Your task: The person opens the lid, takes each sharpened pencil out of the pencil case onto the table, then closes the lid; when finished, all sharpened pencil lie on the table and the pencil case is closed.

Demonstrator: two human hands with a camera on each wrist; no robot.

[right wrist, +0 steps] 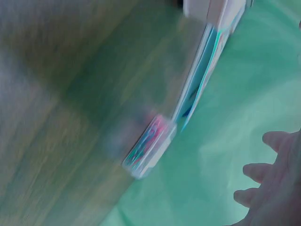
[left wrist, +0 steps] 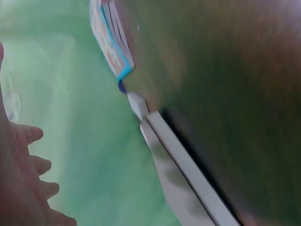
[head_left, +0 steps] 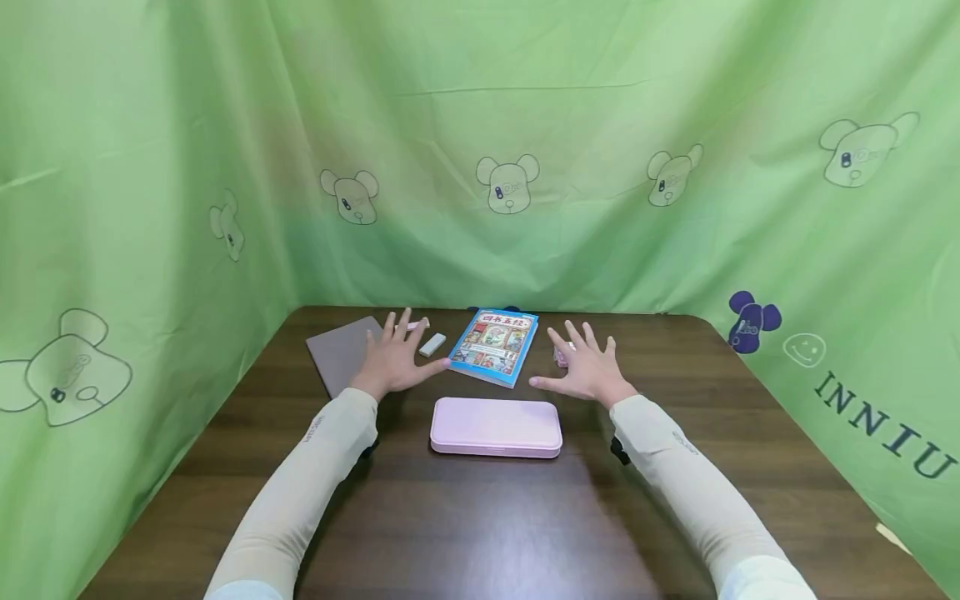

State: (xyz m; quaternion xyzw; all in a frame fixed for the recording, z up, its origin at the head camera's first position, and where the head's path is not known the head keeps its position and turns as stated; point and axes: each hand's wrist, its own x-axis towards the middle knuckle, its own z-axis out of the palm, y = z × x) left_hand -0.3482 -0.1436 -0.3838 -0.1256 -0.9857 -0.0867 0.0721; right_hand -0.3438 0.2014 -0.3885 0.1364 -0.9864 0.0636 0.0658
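Observation:
My left hand (head_left: 393, 362) is held over the table with its fingers spread, nearest the grey flat notebook or folder (head_left: 341, 350) and a small whitish block (head_left: 432, 344). Between the hands lies a pink pencil case (head_left: 495, 427), its lid closed. Behind it is a blue-bordered illustrated book (head_left: 495, 346), cover up. My right hand (head_left: 588, 371) also has its fingers spread and holds nothing. It partly hides a small clear box with pink contents (head_left: 561, 357), which shows better in the right wrist view as a clear box (right wrist: 150, 146).
A thin pinkish item (head_left: 412, 326) lies partly behind the left fingers. The brown wooden table (head_left: 480, 525) is bordered by a green curtain (head_left: 420, 250) with printed bear heads at the back and both sides.

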